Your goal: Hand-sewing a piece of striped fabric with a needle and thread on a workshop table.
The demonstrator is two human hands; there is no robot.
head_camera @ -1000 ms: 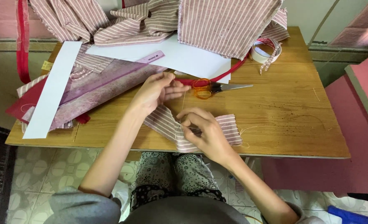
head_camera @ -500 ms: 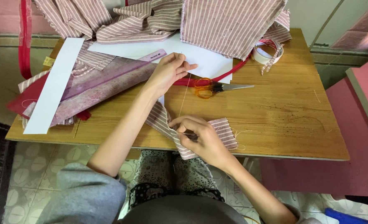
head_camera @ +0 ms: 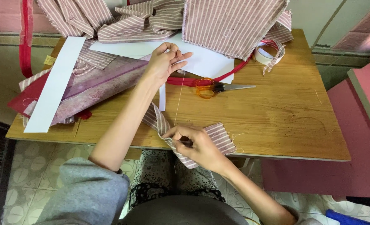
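Observation:
My right hand [head_camera: 194, 145] pinches a small pink-and-white striped fabric piece [head_camera: 221, 136] at the table's near edge. My left hand [head_camera: 165, 62] is raised over the white paper sheet [head_camera: 206, 63] farther back, its thumb and forefinger pinched on the end of a thin pale thread [head_camera: 178, 100]. The thread runs taut from those fingers down to the fabric under my right hand. Any needle in the fingers is too small to make out.
Orange-handled scissors [head_camera: 212, 88] lie on the wooden table [head_camera: 285, 108] to the right of the thread. Striped cloth [head_camera: 231, 23] is piled at the back, with a tape roll [head_camera: 264, 52]. A long white paper strip [head_camera: 55, 83] lies over maroon fabric [head_camera: 97, 85] at left. A pink surface [head_camera: 366, 104] stands at right.
My left hand has moved away from the fabric piece toward the table's far side, drawing the thread out longer. My right hand has stayed on the fabric.

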